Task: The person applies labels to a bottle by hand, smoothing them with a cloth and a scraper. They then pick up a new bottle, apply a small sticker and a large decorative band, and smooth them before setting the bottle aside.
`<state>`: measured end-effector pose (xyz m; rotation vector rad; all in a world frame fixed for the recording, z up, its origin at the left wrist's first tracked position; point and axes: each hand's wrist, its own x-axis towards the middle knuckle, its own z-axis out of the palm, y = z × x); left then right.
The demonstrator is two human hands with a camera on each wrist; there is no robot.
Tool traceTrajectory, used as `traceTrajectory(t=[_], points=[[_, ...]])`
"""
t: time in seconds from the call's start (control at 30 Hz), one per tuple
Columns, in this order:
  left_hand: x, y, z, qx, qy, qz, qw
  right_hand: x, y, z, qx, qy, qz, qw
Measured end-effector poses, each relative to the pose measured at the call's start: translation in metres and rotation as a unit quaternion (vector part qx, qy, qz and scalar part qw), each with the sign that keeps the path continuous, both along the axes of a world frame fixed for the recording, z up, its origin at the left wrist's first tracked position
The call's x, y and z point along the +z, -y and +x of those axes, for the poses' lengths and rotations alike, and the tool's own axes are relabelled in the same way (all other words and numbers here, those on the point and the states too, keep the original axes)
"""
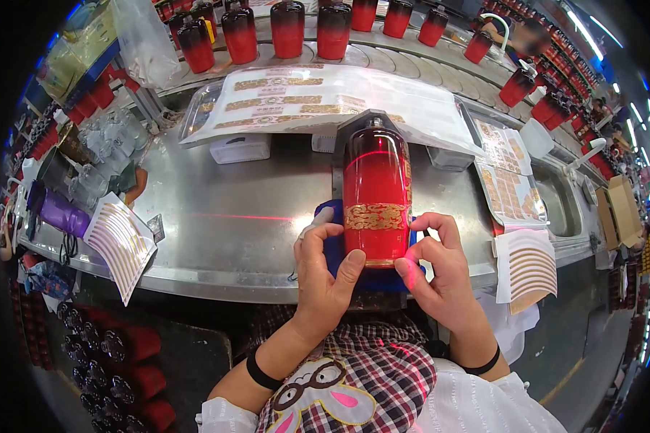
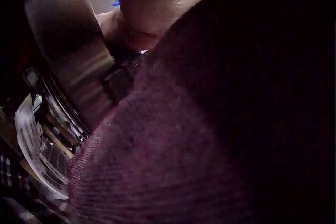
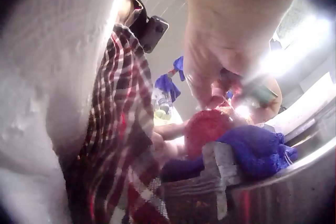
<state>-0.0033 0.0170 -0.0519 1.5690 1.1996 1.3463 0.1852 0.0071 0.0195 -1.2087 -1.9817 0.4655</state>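
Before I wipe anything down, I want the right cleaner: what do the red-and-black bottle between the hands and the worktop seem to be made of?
The bottle looks like glass with a glossy coating, judging by its sharp highlights, though hard plastic could shine alike. The worktop looks like stainless steel with a satin finish: grey, with soft, smeared reflections.

From here I see a bottle (image 1: 374, 173) fading from black down to bright red, its band (image 1: 377, 217) patterned in gold scrolls. Around it, a blue cloth (image 1: 332, 254) peeks out at seven o'clock, a purple cup (image 1: 65, 213) sits at nine, gold-brown arcs stripe a white sheet (image 1: 534, 265) at four, and a dark, red and white checked apron (image 1: 404, 375) shows at six.
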Motion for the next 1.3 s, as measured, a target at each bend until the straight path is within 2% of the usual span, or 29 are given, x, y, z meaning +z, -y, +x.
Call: traceTrajectory(t=[0.4,0.5,0.6,0.63,0.83,1.07,1.3], points=[[0.000,0.001,0.000,0.013,-0.002,0.000,1.000,-0.003,0.000,0.000,0.001,0.006,-0.002,1.000],[-0.009,0.005,-0.002,0.059,0.064,0.088,0.992,-0.003,-0.001,0.001,0.001,-0.001,0.000,1.000],[0.000,0.015,-0.013,0.024,-0.068,0.236,0.969,-0.004,-0.001,0.000,-0.001,-0.006,-0.001,1.000],[0.003,0.014,-0.012,0.016,-0.073,0.259,0.963,-0.004,-0.001,0.000,0.001,-0.003,-0.002,1.000],[-0.012,0.013,-0.020,0.002,-0.127,0.304,0.944,-0.004,-0.002,0.008,0.030,-0.042,-0.037,0.998],[0.005,0.004,-0.024,-0.036,-0.220,0.397,0.890,-0.003,-0.003,0.015,0.054,-0.053,-0.054,0.996],[0.020,-0.015,-0.029,-0.097,-0.274,0.475,0.830,-0.006,-0.004,0.028,0.087,-0.139,-0.169,0.972]])
